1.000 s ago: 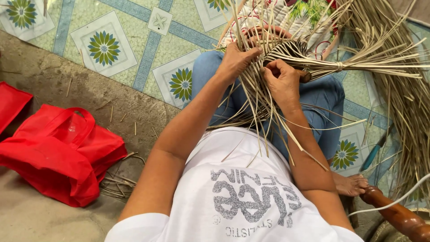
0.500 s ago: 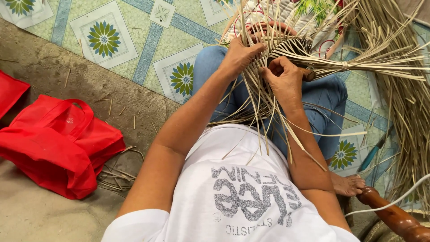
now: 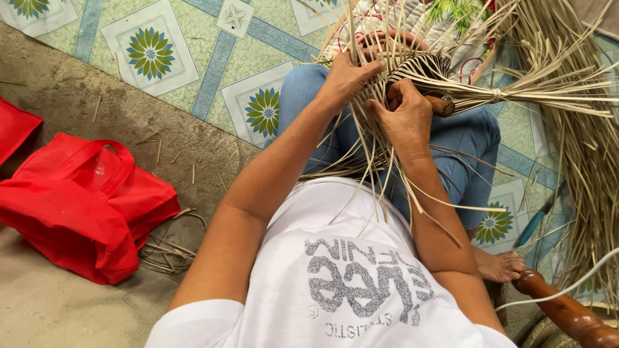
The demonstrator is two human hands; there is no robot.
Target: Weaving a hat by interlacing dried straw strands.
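- Weaving [image 3: 419,67] of pale flat strips sits on the seated person's lap, above the blue-trousered knees [image 3: 471,138]; all places below are given relative to this woven piece.
- Left hand [image 3: 348,77] lies against the near-left edge of the woven piece, fingers curled over the strips and closed on several of them; the thumb side presses into the work.
- Right hand [image 3: 406,116] is just below the woven piece, touching it, fingers bent and pinched shut on a few strips; exactly which strips it holds cannot be told.
- Brown rounded wooden piece [image 3: 442,106] shows just right of the right hand, under the woven piece's lower edge, partly hidden.
- Loose strip ends [image 3: 387,174] hang from the woven piece down over the lap toward the white printed shirt [image 3: 342,270].
- Tied bundle of strips [image 3: 554,96] runs off to the right of the woven piece, bound near its start.
- Heap of dry strips [image 3: 587,167] lies further right and below on the floor.
- Patterned floor covering [image 3: 155,55] with blue flower squares spreads to the left of the woven piece.
- Red cloth bag [image 3: 84,200] lies well apart, lower left, on bare concrete.
- Bare foot [image 3: 500,264] and a turned wooden leg [image 3: 567,316] show lower right.
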